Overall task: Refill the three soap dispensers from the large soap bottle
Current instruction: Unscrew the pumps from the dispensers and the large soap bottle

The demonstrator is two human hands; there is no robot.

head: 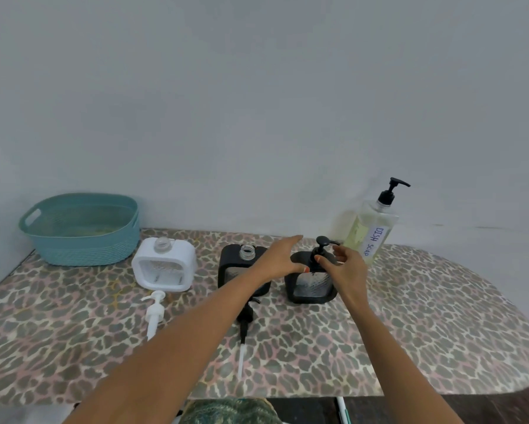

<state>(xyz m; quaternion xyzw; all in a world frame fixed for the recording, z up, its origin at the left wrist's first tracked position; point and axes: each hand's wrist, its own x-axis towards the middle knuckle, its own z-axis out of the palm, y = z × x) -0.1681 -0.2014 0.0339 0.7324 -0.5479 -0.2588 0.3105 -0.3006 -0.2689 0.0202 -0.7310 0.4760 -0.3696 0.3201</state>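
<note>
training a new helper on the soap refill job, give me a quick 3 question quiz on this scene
1. True or false: all three dispensers already have their pumps removed.
2. Which hand has its fingers on the pump of the right black dispenser? A) left B) right C) neither
3. Fill in: the removed white pump lies on the table in front of the ____ dispenser.

Key
1. False. The white dispenser and the middle black dispenser have open necks; the right black one has its pump on.
2. B. The right hand pinches the pump while the left hand steadies the body.
3. White.
</note>
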